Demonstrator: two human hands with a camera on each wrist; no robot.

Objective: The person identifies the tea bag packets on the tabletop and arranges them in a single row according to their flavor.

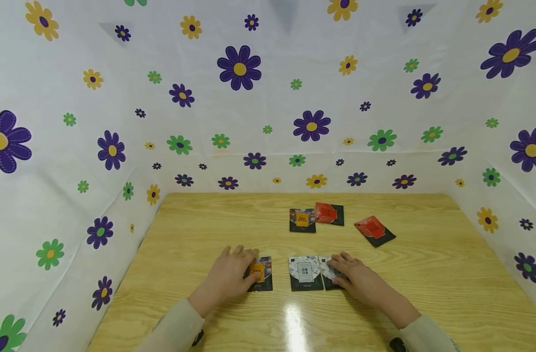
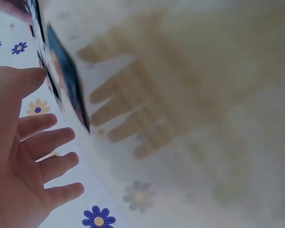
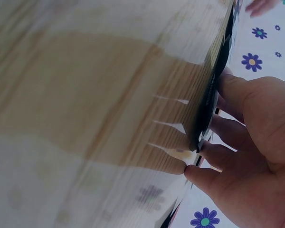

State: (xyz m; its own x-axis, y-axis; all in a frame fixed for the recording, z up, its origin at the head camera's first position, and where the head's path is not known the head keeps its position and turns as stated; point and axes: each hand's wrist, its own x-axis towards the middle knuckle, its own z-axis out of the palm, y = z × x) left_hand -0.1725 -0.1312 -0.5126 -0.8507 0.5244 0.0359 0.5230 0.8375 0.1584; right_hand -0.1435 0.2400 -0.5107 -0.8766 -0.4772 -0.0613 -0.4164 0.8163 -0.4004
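Observation:
In the head view my left hand (image 1: 231,275) lies over the left part of a dark packet with an orange label (image 1: 261,274). The left wrist view has the thumb (image 2: 31,80) against that packet (image 2: 69,78), the other fingers extended and apart from it. My right hand (image 1: 360,277) rests on a white-and-black packet (image 1: 327,270), covering its right side. From the right wrist, the fingertips (image 3: 210,149) touch the packet's (image 3: 211,99) edge and top, and it lies flat. Between the hands, a matching white-and-black packet (image 1: 305,273) sits right beside the one under my right hand.
Further back on the wooden table (image 1: 215,220) lie another orange-labelled packet (image 1: 302,220) and a red-and-black packet (image 1: 330,214), close together. A second red-and-black packet (image 1: 375,231) lies tilted to their right. Flower-printed white cloth (image 1: 268,98) encloses the table's back and sides.

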